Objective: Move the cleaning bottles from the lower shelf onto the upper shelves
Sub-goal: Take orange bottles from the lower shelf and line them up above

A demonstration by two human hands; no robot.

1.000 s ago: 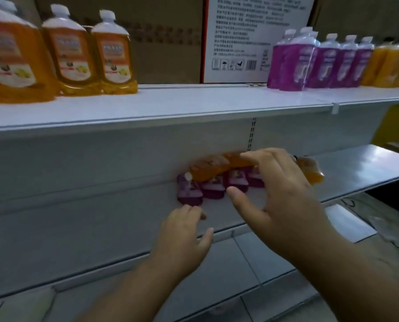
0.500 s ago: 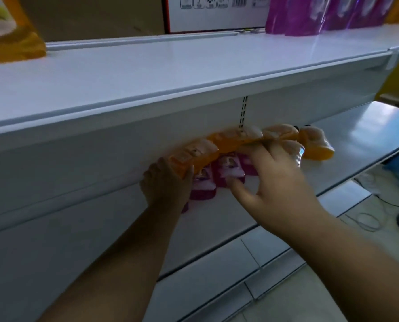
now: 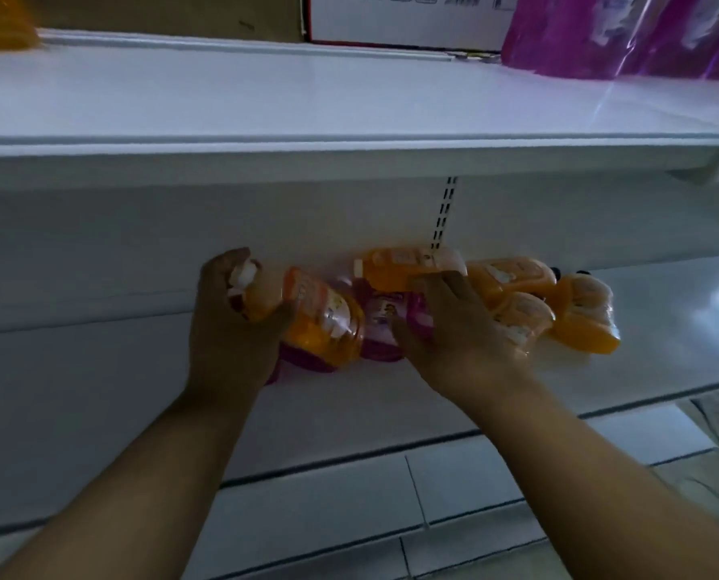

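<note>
Our left hand [image 3: 234, 328] grips an orange bottle [image 3: 320, 318] by its neck, over the lower shelf [image 3: 663, 311]. Our right hand [image 3: 454, 328] curls round a second orange bottle [image 3: 521, 316] among the bottle pile [image 3: 412, 265] lying there.
</note>
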